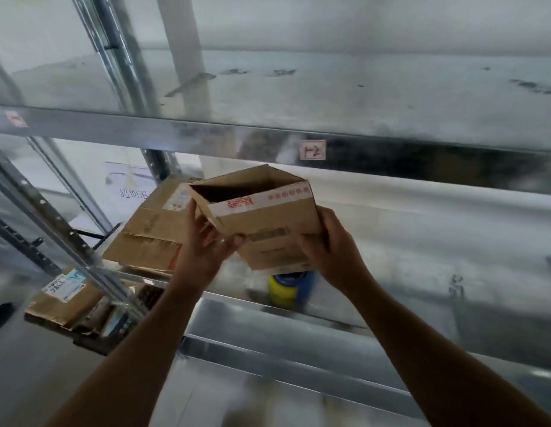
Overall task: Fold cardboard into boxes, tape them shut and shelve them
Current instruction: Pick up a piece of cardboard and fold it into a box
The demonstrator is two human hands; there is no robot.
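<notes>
A small brown cardboard box (268,223) with a strip of white tape printed in red hangs in the air in front of a metal rack, tilted, its open end facing up and away from me. My left hand (206,241) grips its left side, thumb on the near face and fingers on the left wall. My right hand (332,245) grips its right side, fingers curled round the lower right corner. The box is level with the gap between the upper shelf (360,97) and the shelf below (422,241).
Larger cardboard boxes (151,232) lie on the lower shelf at the left. More labelled boxes (64,297) sit lower left behind a slanted steel upright (52,217). A yellow and blue roll (286,288) stands under the held box. The upper shelf's front beam carries a small label (312,149).
</notes>
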